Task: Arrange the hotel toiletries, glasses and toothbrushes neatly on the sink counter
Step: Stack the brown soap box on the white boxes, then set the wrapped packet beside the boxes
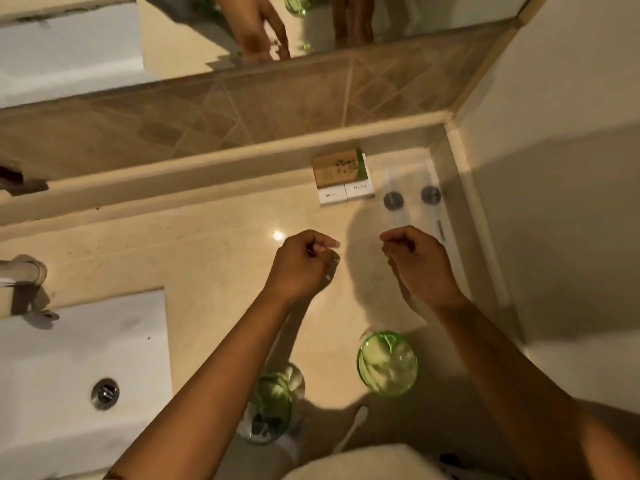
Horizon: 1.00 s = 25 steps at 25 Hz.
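Head view, steeply down, close overhead

From my seat: sink basin [83,358] at the left of the counter [207,271], its drain [105,393] in the bottom, the tap [24,271] behind it. Against the back ledge toward the right I have a stack of small boxes [344,180], and right of those, in the corner, two clear bottles [412,199] side by side. At the front edge stand two glasses [387,363], one left of the other, with a toothbrush [353,427] lying between them; mirror [242,29] above the tiled strip behind.
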Motion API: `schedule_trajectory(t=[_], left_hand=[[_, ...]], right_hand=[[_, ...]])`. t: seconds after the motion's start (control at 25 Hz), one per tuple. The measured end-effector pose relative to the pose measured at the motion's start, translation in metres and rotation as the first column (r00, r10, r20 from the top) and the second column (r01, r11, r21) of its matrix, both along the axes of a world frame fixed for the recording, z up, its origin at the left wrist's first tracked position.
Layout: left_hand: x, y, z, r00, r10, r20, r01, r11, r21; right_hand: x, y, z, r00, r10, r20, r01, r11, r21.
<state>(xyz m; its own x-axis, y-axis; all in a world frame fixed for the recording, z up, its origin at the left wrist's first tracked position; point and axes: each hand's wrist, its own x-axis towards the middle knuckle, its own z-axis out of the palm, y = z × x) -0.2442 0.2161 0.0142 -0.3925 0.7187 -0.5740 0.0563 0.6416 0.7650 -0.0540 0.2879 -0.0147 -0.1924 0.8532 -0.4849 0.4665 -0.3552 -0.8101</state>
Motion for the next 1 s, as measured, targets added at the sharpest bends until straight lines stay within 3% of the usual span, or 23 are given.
schedule_trajectory(t=[0.2, 0.48, 0.8, 1.0], left_hand=[[0.049, -0.069, 0.009, 0.986, -0.019, 0.166, 0.031, 0.997, -0.069], [0.085, -0.104, 0.005, 0.904, 0.285, 0.318, -0.218, 0.948, -0.232], [0.091, -0.121, 0.004, 0.913, 0.269, 0.305, -0.216, 0.956, -0.198], [0.093, -0.15, 0.005, 0.912, 0.248, 0.328, -0.194, 0.963, -0.187]], right_hand=[[0.06, -0.062, 0.005, 0.984, 0.178, 0.02, -0.176, 0.98, -0.097], [0.089, -0.125, 0.009, 0.961, 0.272, 0.045, -0.266, 0.957, -0.114], [0.084, -0.143, 0.018, 0.971, 0.235, 0.053, -0.232, 0.972, -0.045], [0.088, -0.166, 0.009, 0.931, 0.286, 0.226, -0.27, 0.958, -0.098]])
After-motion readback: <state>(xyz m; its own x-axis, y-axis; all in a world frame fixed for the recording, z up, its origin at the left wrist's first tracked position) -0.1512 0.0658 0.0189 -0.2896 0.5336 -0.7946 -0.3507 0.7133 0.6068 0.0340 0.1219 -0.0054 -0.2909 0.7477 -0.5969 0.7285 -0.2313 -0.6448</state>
